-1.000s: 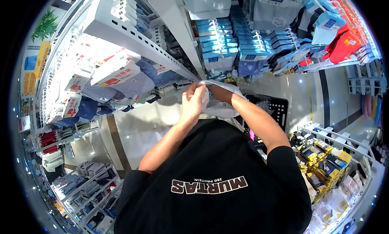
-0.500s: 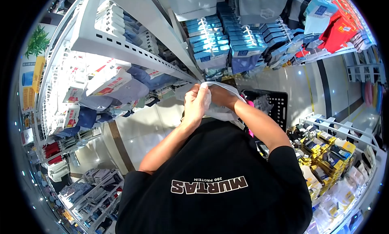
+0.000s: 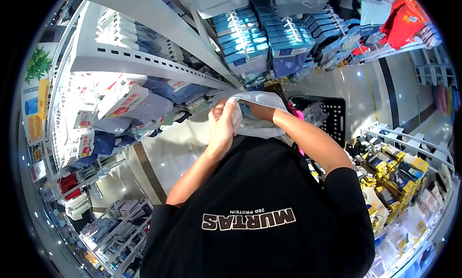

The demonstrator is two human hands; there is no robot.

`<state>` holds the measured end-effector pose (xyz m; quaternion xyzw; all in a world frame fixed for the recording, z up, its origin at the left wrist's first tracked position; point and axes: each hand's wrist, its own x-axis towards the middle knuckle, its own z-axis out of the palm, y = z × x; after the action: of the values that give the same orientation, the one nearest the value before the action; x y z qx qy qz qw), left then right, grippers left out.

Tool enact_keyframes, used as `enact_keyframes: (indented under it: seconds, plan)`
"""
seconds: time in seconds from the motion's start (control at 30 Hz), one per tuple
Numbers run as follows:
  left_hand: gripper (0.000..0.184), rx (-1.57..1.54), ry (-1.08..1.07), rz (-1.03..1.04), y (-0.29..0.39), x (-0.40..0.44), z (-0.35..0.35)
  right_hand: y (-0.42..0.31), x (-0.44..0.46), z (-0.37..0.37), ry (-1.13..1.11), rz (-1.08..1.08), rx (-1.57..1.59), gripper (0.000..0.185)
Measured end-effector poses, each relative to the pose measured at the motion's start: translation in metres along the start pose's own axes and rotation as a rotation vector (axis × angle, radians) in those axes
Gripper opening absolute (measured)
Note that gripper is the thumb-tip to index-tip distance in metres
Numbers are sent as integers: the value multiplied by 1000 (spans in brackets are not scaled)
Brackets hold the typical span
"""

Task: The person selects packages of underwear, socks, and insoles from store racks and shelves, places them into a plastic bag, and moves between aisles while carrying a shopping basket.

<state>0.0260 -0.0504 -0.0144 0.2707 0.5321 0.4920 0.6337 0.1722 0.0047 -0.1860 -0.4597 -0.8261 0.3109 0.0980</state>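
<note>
A translucent white plastic bag (image 3: 262, 132) hangs in front of my chest with its mouth spread. My left hand (image 3: 222, 121) is closed on the bag's left edge, thumb on top and the film bunched under it. On the other side, my right hand (image 3: 260, 112) reaches inside the bag's mouth; its fingers are hidden by the film and shadow, so what they touch does not show. Just right of the bag stands a black shopping basket (image 3: 340, 116) with clear plastic packaging (image 3: 314, 113) and a pink item (image 3: 300, 115) in it.
White racks (image 3: 139, 61) of packaged garments stand close on my left. Ahead hang blue-carded packs (image 3: 240, 42) on hooks and red packs (image 3: 403, 25). A low bin of yellow-carded packs (image 3: 390, 181) is at right, and another rack (image 3: 115, 230) at lower left. Tiled floor (image 3: 168, 153) lies between.
The bag's mouth is spread wider, and my left hand has shifted slightly left and down with its edge. My right hand remains inside the bag. The view has turned slightly.
</note>
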Motion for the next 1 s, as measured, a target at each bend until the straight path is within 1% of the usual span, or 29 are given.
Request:
enact_keyframes:
  seconds: [0.1,0.17,0.2,0.3,0.33,0.37,0.43,0.47,0.57,0.67,0.7,0.77,0.8,0.83,0.87,0.9,0.97,1.0]
  plan:
    - [27,2,-6,2,-7,-4,2,-8,-3,-25,-126,-40,83,42]
    - [28,-3,-13,-26,-10,-5,1,19,7,22,-227,-13,125,45]
    - [28,-4,-25,-47,-10,-5,-2,17,9,22,-278,-1,144,47]
    - [29,13,-38,-82,-9,-7,1,8,-15,18,-76,-139,119,28]
    - [30,23,-37,-87,-8,-8,3,8,-11,37,54,-184,206,29]
    - [30,41,-52,-84,-9,-9,4,15,-8,50,-5,-86,324,30]
    - [31,77,-81,-80,-10,-10,5,-10,-8,30,-126,115,557,33]
    - [32,75,-101,-75,-13,-10,4,-19,-10,19,-93,66,541,30]
    - [27,132,-74,-47,-14,-7,2,-43,-12,-8,-24,6,535,24]
    - [33,219,-17,-8,-6,-4,-6,-29,-15,1,27,-57,219,21]
    - [32,205,2,-15,-7,-2,-10,-59,-27,-46,-16,81,157,17]
    - [32,172,44,-30,-13,3,-19,-57,-41,-63,297,-25,244,19]
    - [30,116,46,-20,-17,6,-21,-64,-48,-86,258,-14,257,17]
    - [30,151,77,-14,-15,9,-19,-70,-52,-107,225,-4,266,16]
    - [30,187,106,-7,-11,11,-16,-71,-56,-111,398,-57,334,15]
    - [30,224,135,-1,-9,13,-13,-72,-58,-122,384,-32,347,18]
    - [29,390,163,131,-17,22,-19,-78,-63,-145,361,55,348,18]
    - [29,476,173,198,-22,27,-23,-77,-64,-153,418,-6,286,17]
